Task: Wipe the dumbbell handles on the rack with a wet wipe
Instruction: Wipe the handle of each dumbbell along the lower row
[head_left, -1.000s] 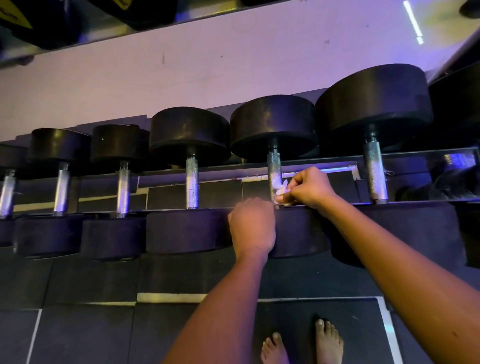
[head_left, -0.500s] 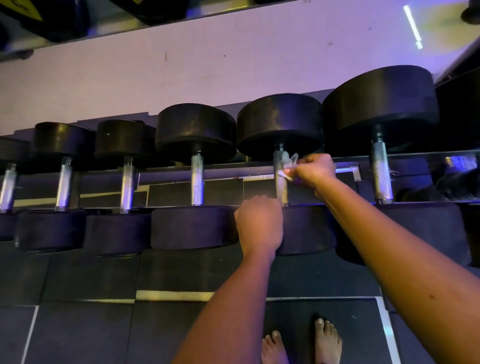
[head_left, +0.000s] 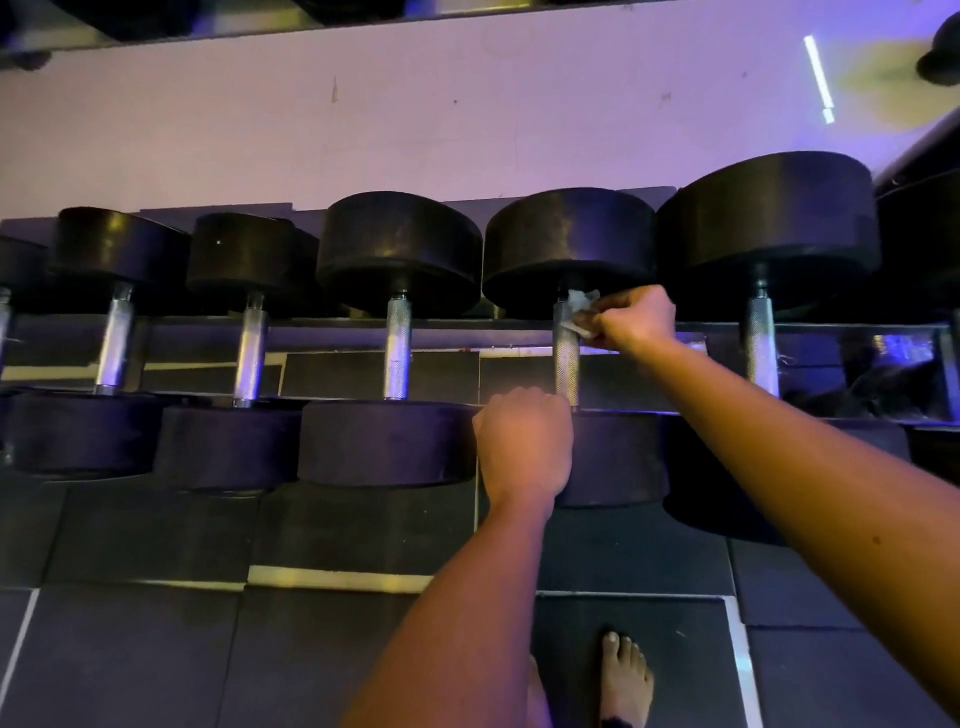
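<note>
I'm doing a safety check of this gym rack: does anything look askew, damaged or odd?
The black round-headed dumbbells sit straight in a row. One oddity: the person's bare feet stand on the floor close before them, unprotected. The pale wall shows small scuff marks.

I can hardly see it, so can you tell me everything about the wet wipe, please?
The wet wipe is small, whitish and crumpled, and it looks thin and soft. The right hand pinches it and presses it against the top of a silvery, ridged dumbbell handle, just under the far black weight. One crinkled bit sticks up and a flat corner pokes out lower down. Whether it is damp cannot be seen.
</note>
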